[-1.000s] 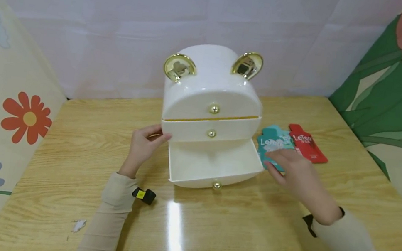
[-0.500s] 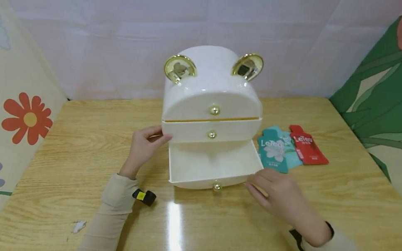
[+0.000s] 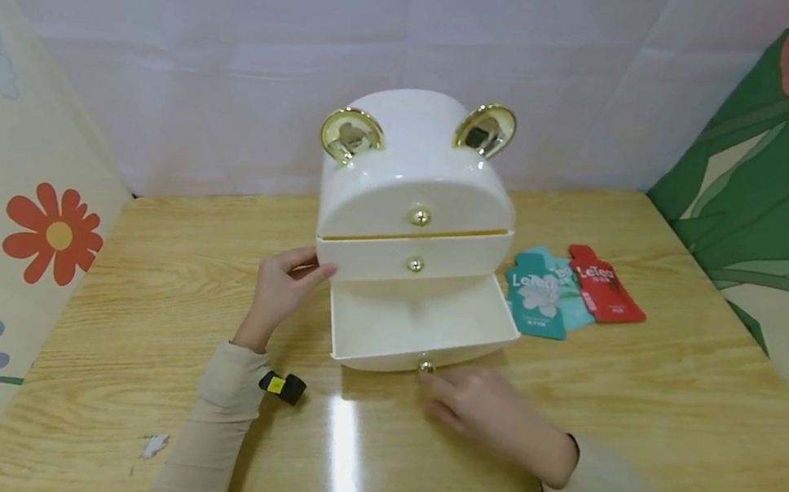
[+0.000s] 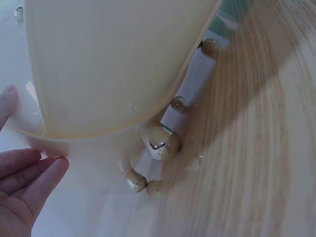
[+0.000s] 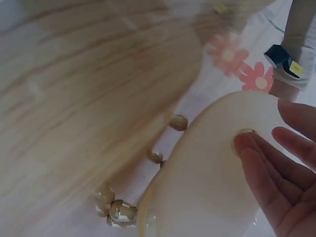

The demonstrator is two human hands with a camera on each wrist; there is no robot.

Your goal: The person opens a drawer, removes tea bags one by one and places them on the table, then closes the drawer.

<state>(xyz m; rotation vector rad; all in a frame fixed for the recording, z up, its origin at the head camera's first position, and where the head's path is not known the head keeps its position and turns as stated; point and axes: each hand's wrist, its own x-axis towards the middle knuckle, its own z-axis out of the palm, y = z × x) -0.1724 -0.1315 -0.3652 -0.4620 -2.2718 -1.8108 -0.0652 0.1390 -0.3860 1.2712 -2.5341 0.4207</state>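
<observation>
A white storage box (image 3: 421, 147) with gold round ears stands on the table, its bottom drawer (image 3: 422, 323) pulled out and bare inside. My left hand (image 3: 285, 290) grips the box's left side, thumb on the front and fingers around the side. Fingertips of my right hand (image 3: 481, 408) touch the gold knob (image 3: 426, 366) of that drawer from the front. In the right wrist view, fairly straight fingers (image 5: 256, 168) overlap the knob. Above it, the middle drawer (image 3: 381, 265) shows a thin gap along its top edge.
To the right of the box lie a teal pouch (image 3: 537, 300), a light blue pouch (image 3: 576, 301) partly under it, and a red pouch (image 3: 607, 288). A torn white scrap (image 3: 155, 445) marks the table's front left. Behind hangs a pale cloth (image 3: 240, 55).
My right hand has moved from over the teal pouch, leftward and nearer, to the bottom drawer's knob. The left hand and the box have stayed in place.
</observation>
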